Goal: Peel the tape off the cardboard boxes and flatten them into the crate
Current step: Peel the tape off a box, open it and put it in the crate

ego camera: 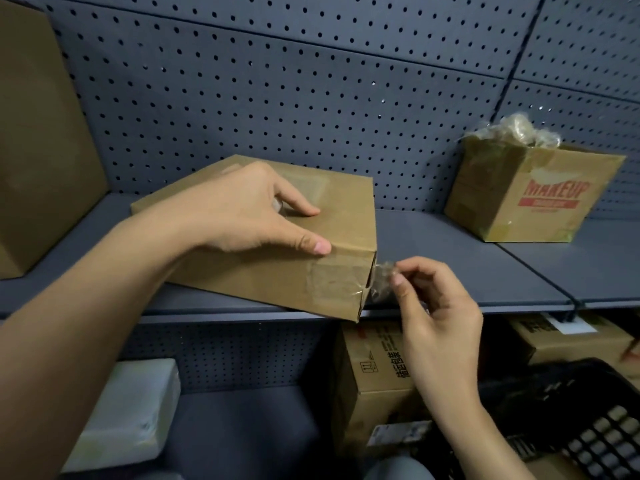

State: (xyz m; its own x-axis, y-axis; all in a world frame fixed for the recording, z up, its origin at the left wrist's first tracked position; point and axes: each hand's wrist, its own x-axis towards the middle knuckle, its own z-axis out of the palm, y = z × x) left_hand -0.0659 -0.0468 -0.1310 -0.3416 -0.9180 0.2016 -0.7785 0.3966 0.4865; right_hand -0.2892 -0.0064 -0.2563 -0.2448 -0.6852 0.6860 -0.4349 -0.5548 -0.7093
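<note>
A plain brown cardboard box lies on the grey shelf, one corner hanging over the front edge. My left hand rests on top of it, fingers spread and thumb along the near edge. At the box's right end, my right hand pinches a strip of clear tape that is partly lifted from the cardboard. More clear tape still covers the box's near face. A black plastic crate sits low on the right.
An open "MAKEUP" box stuffed with crumpled tape stands at the right of the shelf. A large brown box fills the left. Below are a printed carton, more cartons and a white package. A pegboard backs the shelf.
</note>
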